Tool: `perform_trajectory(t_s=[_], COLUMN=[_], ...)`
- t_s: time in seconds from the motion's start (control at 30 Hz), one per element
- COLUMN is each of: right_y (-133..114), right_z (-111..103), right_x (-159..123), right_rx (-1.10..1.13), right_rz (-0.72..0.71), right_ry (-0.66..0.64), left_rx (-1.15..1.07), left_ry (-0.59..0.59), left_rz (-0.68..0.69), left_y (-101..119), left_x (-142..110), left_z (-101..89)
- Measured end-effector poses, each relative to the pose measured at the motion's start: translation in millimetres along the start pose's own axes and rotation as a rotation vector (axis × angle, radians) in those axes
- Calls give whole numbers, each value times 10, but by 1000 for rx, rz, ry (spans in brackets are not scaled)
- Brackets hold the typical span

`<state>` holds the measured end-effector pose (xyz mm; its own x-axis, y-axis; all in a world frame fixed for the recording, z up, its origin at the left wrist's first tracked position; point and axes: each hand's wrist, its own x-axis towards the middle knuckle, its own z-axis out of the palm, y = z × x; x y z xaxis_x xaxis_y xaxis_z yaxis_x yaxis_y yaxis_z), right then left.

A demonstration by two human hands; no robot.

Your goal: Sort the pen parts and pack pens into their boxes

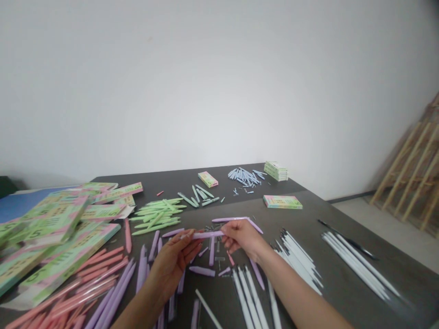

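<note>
A purple pen (pixel 207 235) is held level between my two hands, above the middle of the dark table. My left hand (pixel 175 255) pinches its left end between thumb and fingers. At the right end, the fingertips of my right hand (pixel 240 235) are closed on it. Beneath and around the hands lie loose purple pen parts (pixel 202 271), small clear pieces and springs too small to make out well. White pen refills with dark tips (pixel 249 297) lie just in front of my right forearm.
Pink pen barrels (pixel 103 269) and a pile of printed boxes (pixel 58 224) cover the left side. Green pens (pixel 159 214) and light blue pen parts (pixel 245 176) lie farther back. Stacked boxes (pixel 276 171) stand at the far corner. More white refills (pixel 356 265) and a black pen (pixel 358 246) are right.
</note>
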<state>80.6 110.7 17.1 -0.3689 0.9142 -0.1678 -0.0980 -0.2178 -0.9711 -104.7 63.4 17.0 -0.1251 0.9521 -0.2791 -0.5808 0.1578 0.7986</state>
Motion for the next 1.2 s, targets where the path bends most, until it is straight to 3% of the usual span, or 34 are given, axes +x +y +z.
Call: perform_trajectory(t_s=[0.4, 0.6, 0.77, 0.97, 1.2], right_y=[-13, 18, 52, 100, 114], right_z=[31, 42, 27, -29, -114], right_x=[-14, -15, 25, 80, 96], right_rx=[-54, -91, -135, -310, -752], right_rz=[-75, -24, -98, -110, -262], right_ry=[68, 17, 72, 73, 128], left_rx=[11, 65, 163, 443, 1055], left_ry=[64, 91, 103, 108, 41], left_rz=[-27, -27, -22, 99, 333], left_y=[-28, -37, -54, -47, 122], left_x=[43, 74, 120, 150, 247], left_z=[-34, -67, -91, -154, -269])
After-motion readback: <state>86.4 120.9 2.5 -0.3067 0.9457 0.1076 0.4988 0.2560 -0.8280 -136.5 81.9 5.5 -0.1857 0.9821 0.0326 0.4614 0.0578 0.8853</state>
